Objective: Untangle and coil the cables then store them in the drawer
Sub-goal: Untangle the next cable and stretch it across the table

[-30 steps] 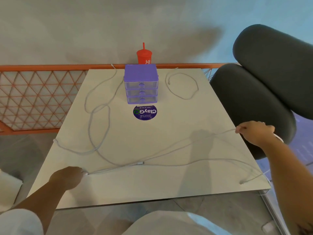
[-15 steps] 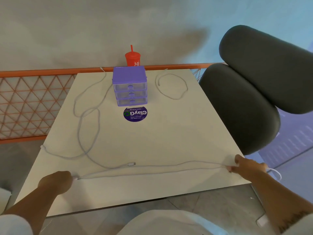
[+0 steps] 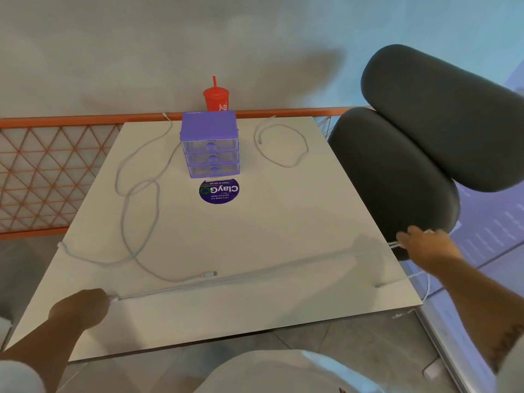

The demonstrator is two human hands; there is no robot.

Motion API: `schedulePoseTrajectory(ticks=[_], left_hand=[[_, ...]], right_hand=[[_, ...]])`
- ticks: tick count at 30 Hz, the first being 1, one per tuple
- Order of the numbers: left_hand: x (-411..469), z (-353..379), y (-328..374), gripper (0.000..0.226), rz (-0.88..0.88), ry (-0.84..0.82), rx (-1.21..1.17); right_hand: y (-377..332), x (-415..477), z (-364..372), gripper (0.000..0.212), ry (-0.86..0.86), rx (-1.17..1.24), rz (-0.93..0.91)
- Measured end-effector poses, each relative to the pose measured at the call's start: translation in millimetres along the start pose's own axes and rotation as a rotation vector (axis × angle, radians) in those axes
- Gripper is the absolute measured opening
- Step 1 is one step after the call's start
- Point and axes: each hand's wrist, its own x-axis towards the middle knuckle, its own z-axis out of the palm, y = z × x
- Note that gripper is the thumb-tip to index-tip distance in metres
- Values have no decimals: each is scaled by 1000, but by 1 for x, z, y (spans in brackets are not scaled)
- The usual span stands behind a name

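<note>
Left hand, lower left: fingers pinch one end of thin white cable. Right hand, right edge: curled round the other end. Cable doubled, straight, taut across smooth pale table. Purple plastic drawers, boxy, upper centre.

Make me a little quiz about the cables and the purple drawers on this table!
1. True or false: all three drawers of the purple drawer unit are shut.
2. What stands behind the unit? A. red cup B. green bottle C. lamp
3. Fill in: the left hand and right hand pull one cable ____ between them.
Key: 1 true; 2 A; 3 taut.
</note>
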Motion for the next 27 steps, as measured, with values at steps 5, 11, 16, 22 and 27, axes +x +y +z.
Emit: schedulePoseTrajectory(ticks=[5,11,16,22,27], left_hand=[[3,3,-4,42,-6,-6,-7],[-3,-5,5,41,-2,-45,55],[-6,-6,2,44,-24,-76,60],[-8,-10,8,49,-90,-87,250],[-16,-16,16,45,-97,-39,380]], right_hand=[[15,19,-22,46,153,-106,52],[13,12,1,45,193,-74,123],[5,-4,46,36,-29,162,184],[-21,-9,69,37,-31,304,203],[8,-6,51,33,42,256,332]])
